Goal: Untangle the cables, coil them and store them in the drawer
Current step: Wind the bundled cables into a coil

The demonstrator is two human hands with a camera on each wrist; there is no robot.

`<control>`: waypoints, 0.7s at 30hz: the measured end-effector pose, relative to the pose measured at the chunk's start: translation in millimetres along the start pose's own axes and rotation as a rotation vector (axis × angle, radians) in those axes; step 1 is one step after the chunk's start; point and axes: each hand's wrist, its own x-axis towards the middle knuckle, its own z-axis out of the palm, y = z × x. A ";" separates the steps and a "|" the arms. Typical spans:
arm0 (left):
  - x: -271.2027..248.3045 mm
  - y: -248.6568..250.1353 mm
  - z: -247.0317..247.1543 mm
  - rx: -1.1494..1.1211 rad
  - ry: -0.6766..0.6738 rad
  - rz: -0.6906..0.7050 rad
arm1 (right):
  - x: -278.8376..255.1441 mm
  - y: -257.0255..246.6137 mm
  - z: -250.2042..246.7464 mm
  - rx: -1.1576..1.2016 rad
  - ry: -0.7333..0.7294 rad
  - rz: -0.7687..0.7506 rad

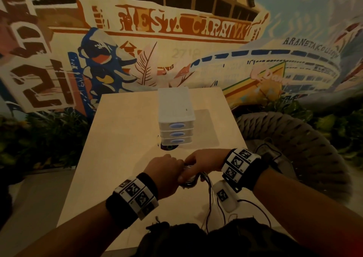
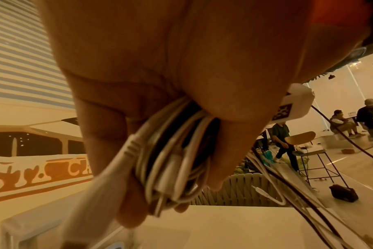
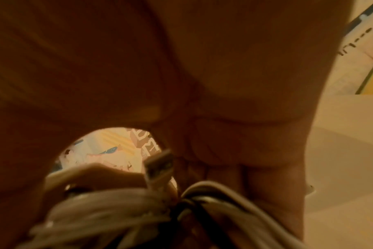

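Note:
Both hands meet above the near middle of the pale table [image 1: 121, 138]. My left hand [image 1: 165, 170] grips a bundle of white and dark cables [image 2: 172, 161], its fingers curled round the coiled strands. My right hand [image 1: 202, 162] closes on the same bundle of cables [image 1: 189, 180] from the right; in the right wrist view a USB plug [image 3: 160, 165] sticks up from the cables [image 3: 202, 202] under its palm. Loose cable ends [image 1: 213, 203] hang from the bundle toward the table's near edge. A white three-drawer unit [image 1: 174, 117] with blue oval handles stands at the table's far centre, all drawers closed.
A dark woven chair [image 1: 294, 144] stands right of the table, with a black cable lying on it. A small dark round object [image 1: 168, 147] lies just in front of the drawer unit. A painted mural wall [image 1: 176, 30] rises behind. Several people [image 2: 283, 141] are in the far room.

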 end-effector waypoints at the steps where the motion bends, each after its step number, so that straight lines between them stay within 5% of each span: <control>1: 0.4 1.3 -0.1 0.018 -0.001 -0.009 | -1.0 -1.3 0.8 -0.029 -0.014 -0.009; 9: 6.7 0.9 -2.6 0.010 -0.116 0.018 | 13.6 -17.0 24.9 -0.353 0.083 0.053; 16: 4.6 6.0 -6.7 0.055 -0.182 -0.030 | 17.1 -10.7 40.7 -0.363 0.113 0.057; 21: 1.6 -1.0 -10.5 -0.012 -0.090 -0.012 | 13.5 -6.0 41.8 -0.358 0.189 -0.011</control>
